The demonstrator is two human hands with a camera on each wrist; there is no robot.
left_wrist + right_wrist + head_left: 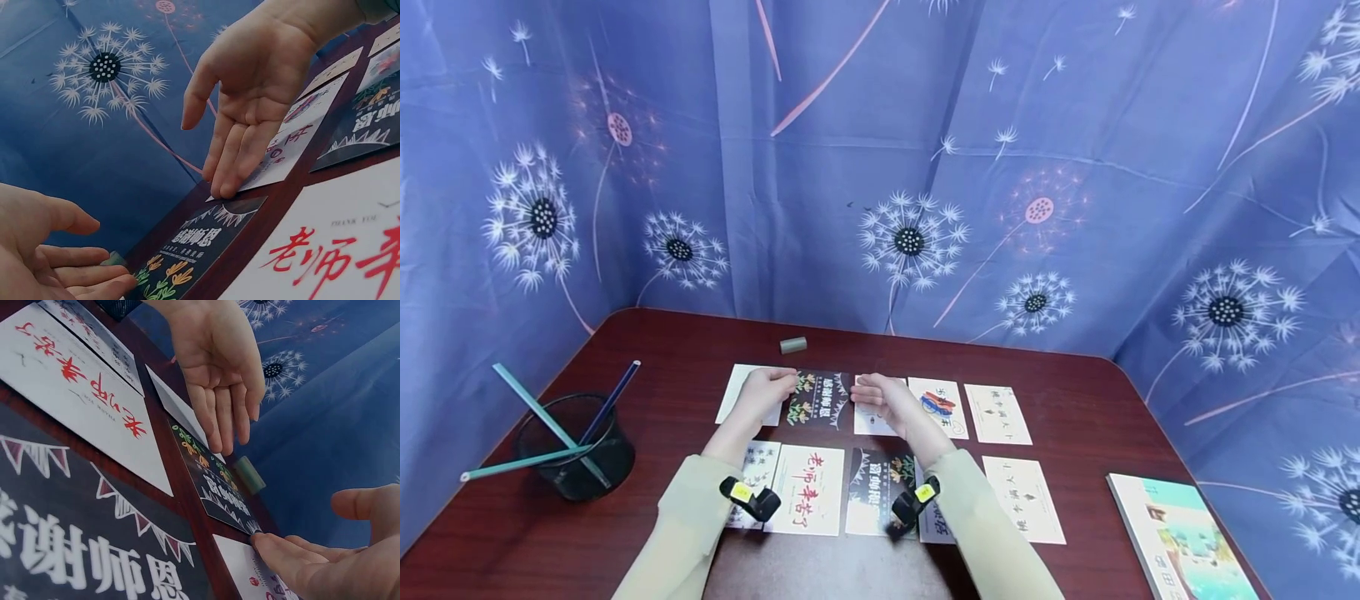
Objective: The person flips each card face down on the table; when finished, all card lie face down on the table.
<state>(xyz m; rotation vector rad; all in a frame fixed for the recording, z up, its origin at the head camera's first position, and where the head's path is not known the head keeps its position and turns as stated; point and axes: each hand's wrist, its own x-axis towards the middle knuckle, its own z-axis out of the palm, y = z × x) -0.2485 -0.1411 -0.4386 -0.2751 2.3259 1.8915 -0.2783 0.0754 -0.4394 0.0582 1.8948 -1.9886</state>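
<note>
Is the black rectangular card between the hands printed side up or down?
Printed side up: the black card shows white lettering and flowers in each view.

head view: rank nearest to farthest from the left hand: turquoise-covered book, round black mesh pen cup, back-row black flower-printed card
1. Back-row black flower-printed card, just right of the left hand
2. Round black mesh pen cup, left side
3. Turquoise-covered book, far right
</note>
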